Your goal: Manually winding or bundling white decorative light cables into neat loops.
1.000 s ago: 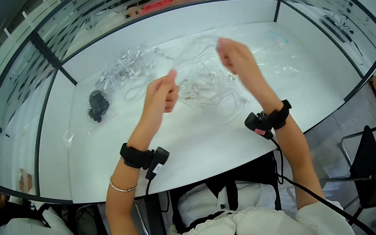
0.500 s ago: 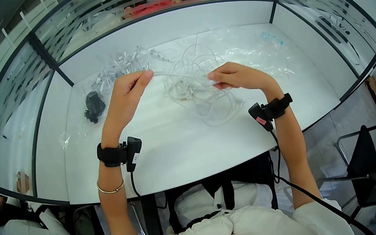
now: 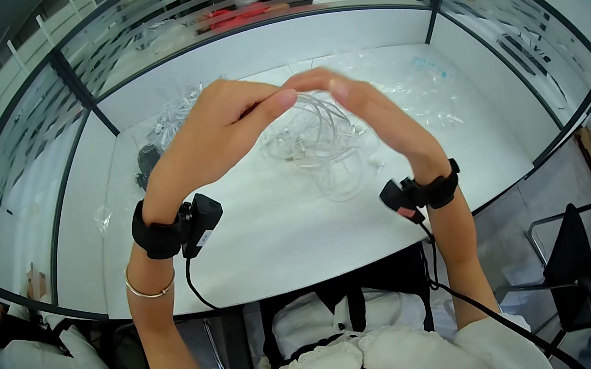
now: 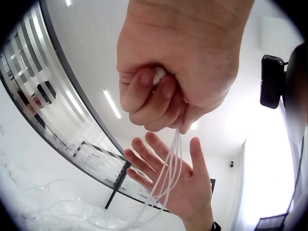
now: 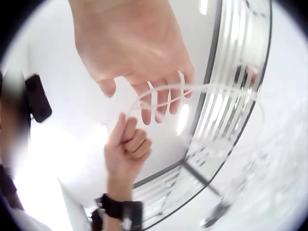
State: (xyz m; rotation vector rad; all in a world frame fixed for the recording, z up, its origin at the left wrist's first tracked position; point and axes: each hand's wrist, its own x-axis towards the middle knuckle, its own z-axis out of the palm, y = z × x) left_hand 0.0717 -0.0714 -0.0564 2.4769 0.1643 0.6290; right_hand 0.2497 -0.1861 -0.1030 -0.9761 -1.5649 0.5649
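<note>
My left hand [image 3: 215, 134] is raised over the table with its fingers curled round a white cable [image 4: 175, 159]; a small white end [image 4: 159, 74] shows within its fist in the left wrist view. Loops of the cable hang from between thumb and forefinger. Facing it, my right hand [image 5: 137, 48] has its fingers spread and nearly straight, and the loops [image 5: 163, 88] pass across them. Below both hands, a tangle of clear and white cables [image 3: 297, 146] lies on the white table [image 3: 281, 240].
A bundle of white cables [image 3: 175, 118] and a black bundle [image 3: 148, 160] lie at the left. Clear plastic bags [image 3: 427, 92] spread over the back right. Low partitions [image 3: 259, 46] with glass tops surround the table. A chair [image 3: 570, 258] stands at the right.
My left hand has moved right and up, close to my right hand. The right fingers, pinched on the cable half a second ago, have opened, and the cable now hangs in several loops.
</note>
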